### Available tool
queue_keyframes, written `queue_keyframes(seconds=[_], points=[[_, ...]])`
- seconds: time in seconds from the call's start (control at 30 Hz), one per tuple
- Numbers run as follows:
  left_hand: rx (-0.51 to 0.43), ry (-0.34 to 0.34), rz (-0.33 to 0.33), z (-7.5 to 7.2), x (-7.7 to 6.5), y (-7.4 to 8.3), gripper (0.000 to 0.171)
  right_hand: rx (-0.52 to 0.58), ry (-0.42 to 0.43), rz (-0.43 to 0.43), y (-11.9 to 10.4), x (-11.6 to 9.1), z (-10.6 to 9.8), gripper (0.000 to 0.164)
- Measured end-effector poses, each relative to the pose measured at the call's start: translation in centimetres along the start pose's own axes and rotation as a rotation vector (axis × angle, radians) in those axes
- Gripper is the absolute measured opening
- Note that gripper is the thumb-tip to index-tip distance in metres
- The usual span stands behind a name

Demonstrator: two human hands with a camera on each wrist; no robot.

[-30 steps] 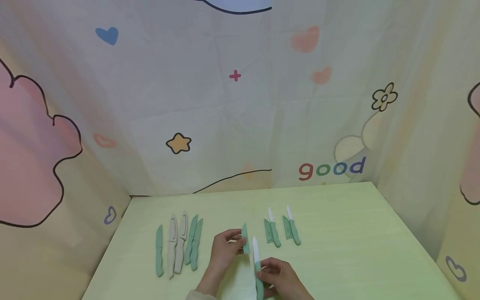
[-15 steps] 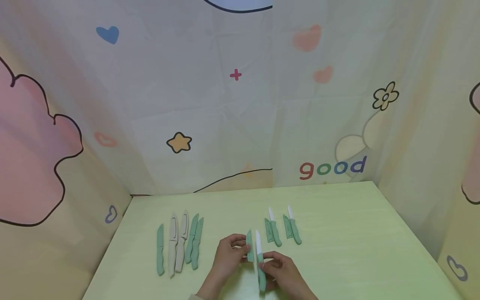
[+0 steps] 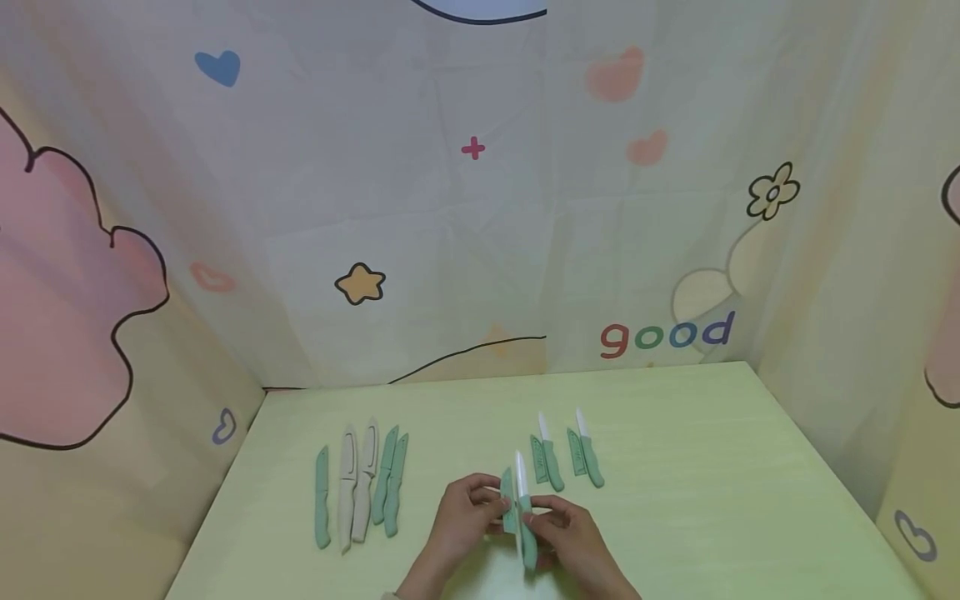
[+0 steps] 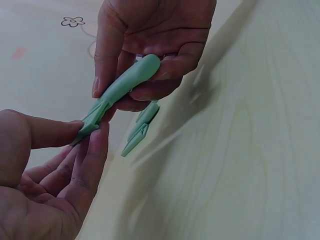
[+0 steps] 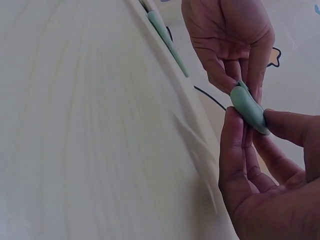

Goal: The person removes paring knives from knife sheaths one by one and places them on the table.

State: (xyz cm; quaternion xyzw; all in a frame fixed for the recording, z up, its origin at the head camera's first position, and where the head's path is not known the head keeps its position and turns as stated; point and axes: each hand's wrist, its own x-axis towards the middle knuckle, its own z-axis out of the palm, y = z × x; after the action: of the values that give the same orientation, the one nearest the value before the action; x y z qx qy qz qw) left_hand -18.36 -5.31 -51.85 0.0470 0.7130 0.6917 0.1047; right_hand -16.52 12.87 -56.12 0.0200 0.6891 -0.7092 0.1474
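My left hand point(image 3: 468, 512) pinches a green knife sheath point(image 3: 507, 498) between thumb and fingers. Beside it, my right hand point(image 3: 566, 533) grips the green handle of a small knife point(image 3: 528, 537), its white blade point(image 3: 521, 471) pointing away from me. Sheath and blade stand side by side, close together, over the table. From the left wrist the knife handle point(image 4: 132, 77) slants above the sheath point(image 4: 91, 119), overlapping it. The right wrist view shows the rounded handle end point(image 5: 247, 107) between my right thumb and fingers, most of the blade hidden behind it.
Toward the back right lie two green knives point(image 3: 552, 467) point(image 3: 590, 462), each beside its sheath point(image 3: 538, 461). Left on the table are a green sheathed knife point(image 3: 322, 500), two beige sheathed knives point(image 3: 347, 492) and a green sheathed pair point(image 3: 392, 492). A printed curtain point(image 3: 420, 208) stands behind.
The right hand has brought the knife up and forward, and the left hand has moved right and toward me with the sheath. The gap between blade and sheath has narrowed.
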Motion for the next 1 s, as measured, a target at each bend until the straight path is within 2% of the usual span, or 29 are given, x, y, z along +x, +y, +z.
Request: queue_keyframes(seconds=[0.13, 0.37, 0.63, 0.73, 0.87, 1.0], points=[[0.010, -0.022, -0.017, 0.1, 0.1, -0.5, 0.025, 0.000, 0.017, -0.005, 0.0, 0.1, 0.0, 0.047], [0.015, -0.033, -0.027, 0.1, 1.2, -3.2, 0.023, 0.001, 0.050, 0.006, -0.2, 0.1, 0.1, 0.045], [0.010, -0.048, -0.038, 0.3, 1.1, -3.9, 0.023, 0.063, 0.056, 0.014, -0.3, 0.0, 0.0, 0.046], [0.009, -0.050, -0.039, 0.4, 0.4, -2.5, 0.023, 0.081, 0.040, 0.006, -0.2, 0.0, -0.1, 0.046], [0.000, -0.052, -0.044, 0.4, -0.6, -0.7, 0.024, 0.100, -0.008, 0.001, -0.1, 0.0, -0.2, 0.054], [-0.004, -0.051, -0.055, 0.4, -0.6, -0.7, 0.025, 0.106, -0.048, -0.009, 0.0, 0.1, -0.4, 0.059]])
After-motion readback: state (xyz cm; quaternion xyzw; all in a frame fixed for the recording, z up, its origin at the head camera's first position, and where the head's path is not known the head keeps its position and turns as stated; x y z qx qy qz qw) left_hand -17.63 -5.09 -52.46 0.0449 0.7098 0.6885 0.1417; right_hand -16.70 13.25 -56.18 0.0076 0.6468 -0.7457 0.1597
